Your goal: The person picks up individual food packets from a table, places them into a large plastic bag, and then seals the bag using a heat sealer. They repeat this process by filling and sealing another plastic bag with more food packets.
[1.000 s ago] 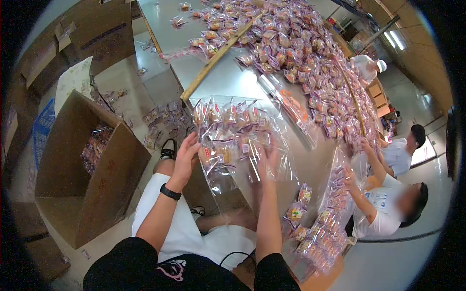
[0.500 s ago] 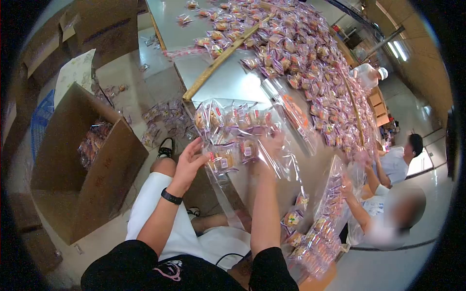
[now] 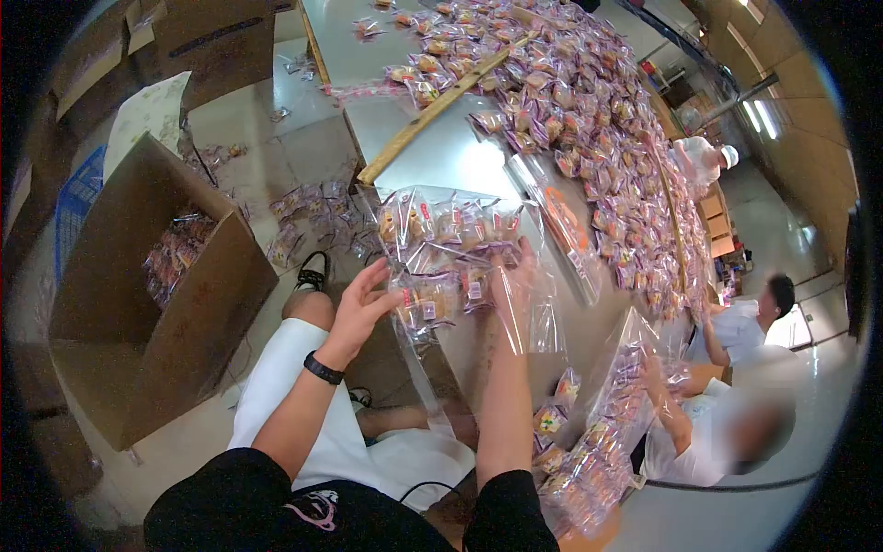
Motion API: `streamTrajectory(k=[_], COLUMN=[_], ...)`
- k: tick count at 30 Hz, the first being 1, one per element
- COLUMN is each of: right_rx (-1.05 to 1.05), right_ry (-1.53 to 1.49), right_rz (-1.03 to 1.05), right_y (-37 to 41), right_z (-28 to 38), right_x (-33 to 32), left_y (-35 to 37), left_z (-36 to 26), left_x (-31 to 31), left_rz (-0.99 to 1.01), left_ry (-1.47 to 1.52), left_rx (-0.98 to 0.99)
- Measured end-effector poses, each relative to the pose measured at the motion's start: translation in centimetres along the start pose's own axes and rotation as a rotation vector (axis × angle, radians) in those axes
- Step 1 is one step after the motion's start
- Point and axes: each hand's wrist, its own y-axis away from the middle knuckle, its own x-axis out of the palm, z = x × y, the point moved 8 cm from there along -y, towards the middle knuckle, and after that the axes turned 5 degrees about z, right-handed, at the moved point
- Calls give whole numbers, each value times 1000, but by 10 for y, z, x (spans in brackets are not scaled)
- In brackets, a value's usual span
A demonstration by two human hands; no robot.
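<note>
A large clear plastic bag (image 3: 418, 363) lies at the table's near edge, with rows of small wrapped snack packets (image 3: 451, 224) inside. My left hand (image 3: 361, 311) is at the bag's left side, thumb and fingers apart, touching the end of the lower row. My right hand (image 3: 513, 281) reaches in under the clear film at the bag's right side. Its thumb and fingers close round the packet (image 3: 475, 288) at the right end of the lower row; the film partly blurs the fingertips.
Heaped snack packets (image 3: 589, 138) cover the far table, bordered by a wooden strip (image 3: 441, 109). Flat printed bags (image 3: 556, 225) lie at right. A filled clear bag (image 3: 598, 446) is beside a co-worker's hand (image 3: 667, 396). An open carton (image 3: 198, 340) stands left; loose packets (image 3: 317, 212) litter the floor.
My right hand has shifted slightly up and in against the lower row, and the film over it has moved. My left hand stays at the bag's left side. The view has turned slightly.
</note>
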Motion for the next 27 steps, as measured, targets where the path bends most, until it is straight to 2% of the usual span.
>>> streamTrajectory(k=[2,5,8,11,13,16,20,23,26,27], right_rx=[5,48,-130,-553,-701,-613,-513,-283,-630,-663], right_ry=[160,-31,154,330,498,571,125,-325,81,54], right_rz=[21,-15,42,261,387,329,120,235,175,182], right_y=[-3,-11,47,106,141,132,121,123,127,127], right_z=[-2,-45,-5,50,94,87,69,68,78,74], right_x=[1,4,-3,16,26,33,27,38,44,44], left_y=[1,2,3,-1,0,0,2,2,0,0], left_z=[-3,-4,-6,-3,1,3,0,5,12,11], left_x=[0,1,4,2,5,6,4,4,-2,-3], left_rz=[3,1,0,0,-3,14,-35,-84,-99,-99], left_ry=[-2,-13,-39,-29,4,6,2,25,52,63], left_rx=[-1,-6,-20,-20,-51,-41,-9,-5,-3,6])
